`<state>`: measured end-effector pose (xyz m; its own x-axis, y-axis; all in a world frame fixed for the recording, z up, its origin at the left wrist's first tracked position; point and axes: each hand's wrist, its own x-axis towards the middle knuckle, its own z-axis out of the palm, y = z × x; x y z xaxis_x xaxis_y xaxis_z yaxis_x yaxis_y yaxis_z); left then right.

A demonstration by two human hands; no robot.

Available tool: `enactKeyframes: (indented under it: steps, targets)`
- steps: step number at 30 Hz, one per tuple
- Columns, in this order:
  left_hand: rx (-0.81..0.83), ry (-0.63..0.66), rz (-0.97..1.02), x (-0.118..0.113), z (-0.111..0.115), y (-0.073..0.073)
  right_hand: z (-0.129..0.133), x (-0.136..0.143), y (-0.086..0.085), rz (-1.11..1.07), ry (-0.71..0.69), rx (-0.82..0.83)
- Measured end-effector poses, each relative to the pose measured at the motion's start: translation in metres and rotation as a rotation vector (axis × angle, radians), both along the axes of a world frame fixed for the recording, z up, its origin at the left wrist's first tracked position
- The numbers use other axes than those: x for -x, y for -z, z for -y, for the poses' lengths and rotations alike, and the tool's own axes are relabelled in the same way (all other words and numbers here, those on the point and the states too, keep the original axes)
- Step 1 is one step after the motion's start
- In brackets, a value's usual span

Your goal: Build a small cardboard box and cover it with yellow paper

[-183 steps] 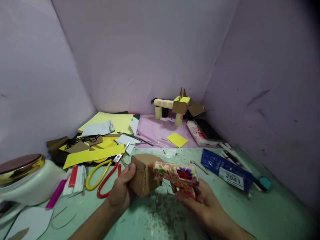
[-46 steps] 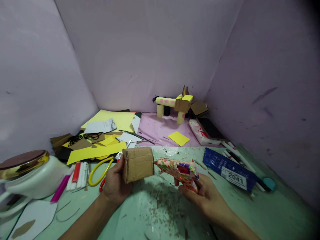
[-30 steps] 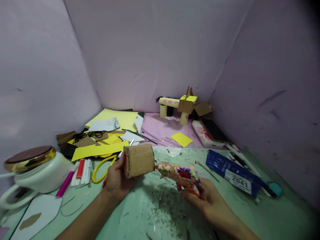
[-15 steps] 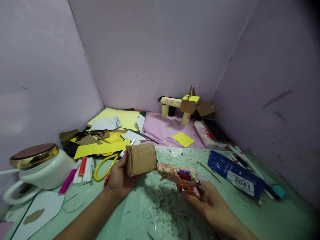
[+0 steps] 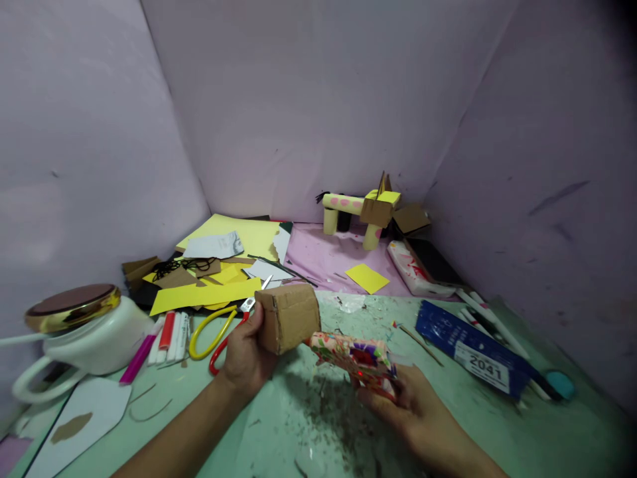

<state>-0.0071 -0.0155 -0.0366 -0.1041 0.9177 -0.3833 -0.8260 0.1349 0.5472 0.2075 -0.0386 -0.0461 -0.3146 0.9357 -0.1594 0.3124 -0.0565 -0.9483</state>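
Note:
My left hand (image 5: 249, 355) grips a small brown cardboard box (image 5: 293, 318) by its left side, holding it above the table. In my right hand (image 5: 398, 395) is a flower-patterned glue gun (image 5: 351, 352) with a small red light lit. Its nozzle points left, at the lower right edge of the box; whether the two touch I cannot tell. Behind my left wrist lie scissors with yellow and red handles (image 5: 215, 332), their blades partly under the box. At the back stands a yellow paper-and-cardboard animal figure (image 5: 343, 202) with pink spots.
Paper and cardboard scraps (image 5: 199, 292) are piled at the back left. Markers (image 5: 169, 337) and a white mug with a gold-rimmed lid (image 5: 94, 332) stand at left. A blue packet (image 5: 468, 345), a thin brush (image 5: 421, 344) and a yellow paper square (image 5: 367, 278) lie to the right.
My left hand has turned the box, so its left face now shows more. The glue gun's nozzle has shifted slightly left, along the box's lower edge. The whole view has moved slightly.

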Motion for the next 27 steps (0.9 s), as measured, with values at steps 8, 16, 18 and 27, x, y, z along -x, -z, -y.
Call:
enactKeyframes:
  steps: [8,16,18,27]
  targets:
    - [0.023,0.001,-0.010,-0.004,0.002,0.001,0.001,0.005,-0.006,-0.021,-0.029,0.026]
    - [0.004,-0.029,-0.037,-0.007,0.002,0.003,0.010,0.006,0.014,-0.076,0.075,-0.010]
    - [0.001,-0.041,-0.057,-0.007,0.001,0.005,0.010,0.008,0.011,-0.077,0.076,-0.011]
    - [0.007,-0.045,-0.092,-0.009,-0.001,0.006,0.010,0.009,-0.005,-0.091,0.046,0.029]
